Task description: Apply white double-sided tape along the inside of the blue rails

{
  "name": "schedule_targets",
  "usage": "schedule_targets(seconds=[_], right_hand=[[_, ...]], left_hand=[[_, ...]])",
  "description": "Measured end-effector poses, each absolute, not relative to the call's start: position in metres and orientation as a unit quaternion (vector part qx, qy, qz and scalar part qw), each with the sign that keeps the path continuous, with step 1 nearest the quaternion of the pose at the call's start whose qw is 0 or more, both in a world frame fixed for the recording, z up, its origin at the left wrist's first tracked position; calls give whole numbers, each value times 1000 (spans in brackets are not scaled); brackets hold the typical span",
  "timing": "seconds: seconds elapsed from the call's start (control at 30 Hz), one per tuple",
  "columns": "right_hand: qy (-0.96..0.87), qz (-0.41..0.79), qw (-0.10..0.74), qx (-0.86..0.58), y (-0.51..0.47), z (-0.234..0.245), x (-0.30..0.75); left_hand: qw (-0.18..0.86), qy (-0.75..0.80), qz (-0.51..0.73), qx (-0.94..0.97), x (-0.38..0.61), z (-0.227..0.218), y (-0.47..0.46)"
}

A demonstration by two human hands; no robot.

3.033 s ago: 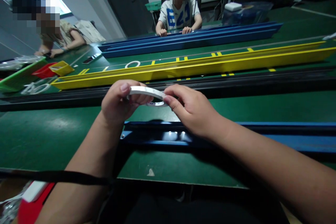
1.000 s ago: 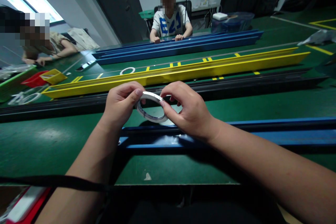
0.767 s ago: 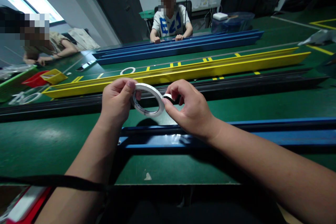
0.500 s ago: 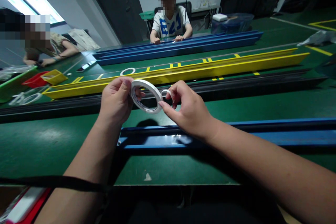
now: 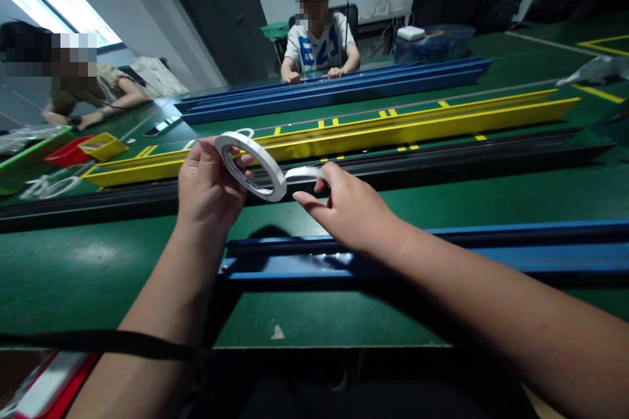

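Observation:
A white roll of tape (image 5: pixel 250 163) is held up over the green table (image 5: pixel 98 262), tilted on edge. My left hand (image 5: pixel 206 193) grips it by the left rim, fingers closed round it. My right hand (image 5: pixel 346 213) pinches the free end of the tape (image 5: pixel 304 175), a short strip pulled out to the right of the roll. Below both hands lies a long blue rail (image 5: pixel 432 255) that runs off to the right.
Beyond the hands lie a black rail (image 5: pixel 442 157), a long yellow rail (image 5: pixel 393 127) and blue rails (image 5: pixel 344 88). Red and yellow bins (image 5: pixel 93 147) stand at far left. One person sits across the table, another at the left. A black strap (image 5: pixel 98 340) crosses the near edge.
The roll went from lying flat between both hands to standing tilted and higher, to the left. My right hand has peeled a short strip of tape off it to the right.

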State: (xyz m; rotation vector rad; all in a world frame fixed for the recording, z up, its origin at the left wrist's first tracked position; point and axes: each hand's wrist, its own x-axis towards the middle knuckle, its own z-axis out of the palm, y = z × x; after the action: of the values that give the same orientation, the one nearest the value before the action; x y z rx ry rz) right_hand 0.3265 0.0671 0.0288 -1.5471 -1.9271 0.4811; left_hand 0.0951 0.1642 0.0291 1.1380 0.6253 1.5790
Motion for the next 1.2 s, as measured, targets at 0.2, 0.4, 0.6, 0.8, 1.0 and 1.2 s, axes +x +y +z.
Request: schedule_targets(seconds=[0.2,0.4,0.6,0.8,1.0,1.2], right_hand=[[-781,187,220,-554,67,24,326],[-826,170,340,-416,69,21,326],[-790,163,326,-494,70,25,327],[-797,22,225,-559,63,30,326],[-791,15,195,-580,64,31,326],[-790,14,191,-582,65,30,326]], left_hand=[[509,297,664,460,89,30,167],[560,308,570,517,102,26,158],[521,367,489,596,106,23,156],[468,391,499,616,103,26,158],[503,357,478,625,102,29,154],[502,356,479,625,101,28,155]])
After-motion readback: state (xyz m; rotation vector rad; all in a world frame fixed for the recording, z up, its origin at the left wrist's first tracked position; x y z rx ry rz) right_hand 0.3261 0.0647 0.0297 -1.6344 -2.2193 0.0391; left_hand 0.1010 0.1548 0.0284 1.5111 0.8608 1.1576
